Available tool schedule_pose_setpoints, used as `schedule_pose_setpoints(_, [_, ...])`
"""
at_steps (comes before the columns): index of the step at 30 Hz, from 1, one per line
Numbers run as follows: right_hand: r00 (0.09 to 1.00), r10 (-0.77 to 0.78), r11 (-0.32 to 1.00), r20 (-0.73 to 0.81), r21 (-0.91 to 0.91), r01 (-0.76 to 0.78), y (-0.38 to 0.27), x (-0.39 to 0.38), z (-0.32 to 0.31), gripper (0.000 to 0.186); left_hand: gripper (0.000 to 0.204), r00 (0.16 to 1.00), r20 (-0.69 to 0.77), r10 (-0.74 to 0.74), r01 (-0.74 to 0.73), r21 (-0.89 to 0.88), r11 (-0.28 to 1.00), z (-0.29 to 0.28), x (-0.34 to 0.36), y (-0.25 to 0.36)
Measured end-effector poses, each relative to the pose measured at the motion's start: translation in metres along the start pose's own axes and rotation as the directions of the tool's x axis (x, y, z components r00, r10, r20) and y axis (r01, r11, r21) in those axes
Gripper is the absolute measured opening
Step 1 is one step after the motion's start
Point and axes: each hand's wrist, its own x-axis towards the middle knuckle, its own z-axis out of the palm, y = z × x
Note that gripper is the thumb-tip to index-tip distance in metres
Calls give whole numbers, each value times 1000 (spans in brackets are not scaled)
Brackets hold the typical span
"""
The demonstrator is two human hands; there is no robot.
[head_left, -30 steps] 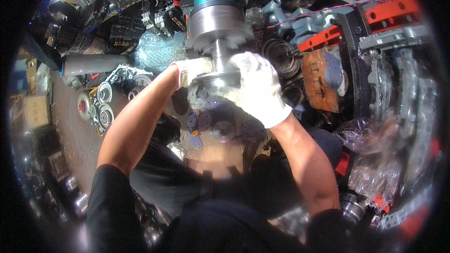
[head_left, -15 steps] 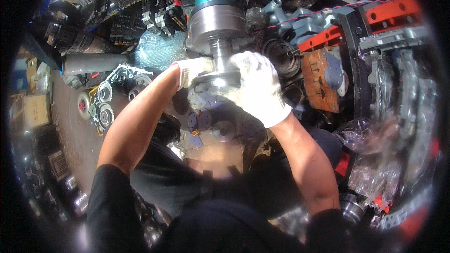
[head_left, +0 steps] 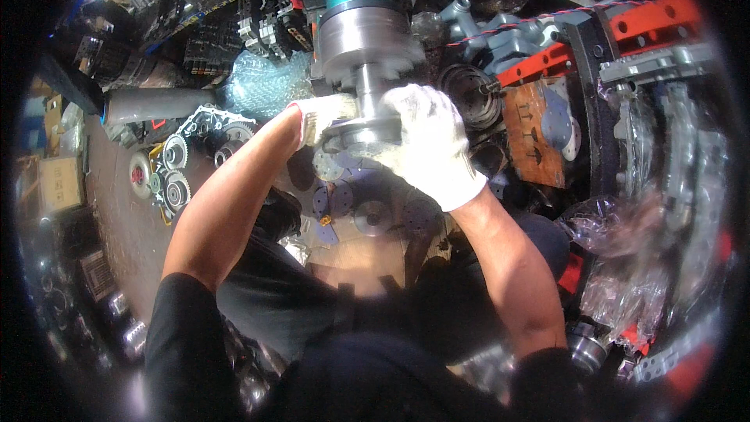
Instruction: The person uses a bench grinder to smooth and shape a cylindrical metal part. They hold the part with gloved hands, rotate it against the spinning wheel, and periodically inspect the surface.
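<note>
Barely anything shifts across the last second: the big motor unit (head_left: pixel 363 27), teal cap above a grey flanged body, stands upright in the same spot at the top centre, its steel shaft (head_left: pixel 369 90) pointing down toward the person. Both white-gloved hands stay at the round flange (head_left: pixel 361 131) on the shaft's lower end. The right hand (head_left: pixel 431 144) wraps closed over the flange's right side; the left hand (head_left: pixel 323 116) keeps a closed pinch on its left edge. So the work looks paused on holding, not turning. Lower left, a gear plate (head_left: pixel 176 168) lies untouched.
</note>
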Motion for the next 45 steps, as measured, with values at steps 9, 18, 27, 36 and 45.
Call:
schedule_pose_setpoints(9, [1000,3,1000,-15,-22,-3,-1,-1,2,60,34,998,42,-35,28,144,989,-4,-3,6])
schedule_pose_setpoints(18, [999,-4,1000,-34,9,5,-1,0,-1,58,36,997,49,-54,56,-40,998,0,-8,7])
schedule_pose_setpoints(27, [999,26,999,27,47,-27,-1,0,-5,61,24,996,6,88,-88,51,995,6,-3,6])
schedule_pose_setpoints(36, [998,-19,1000,-59,4,19,1,-1,3,60,38,937,244,252,-340,461,820,-6,-2,8])
schedule_pose_setpoints(45, [1000,3,999,-20,35,-3,-1,0,-2,56,28,914,285,289,-406,620,671,-2,-18,16])
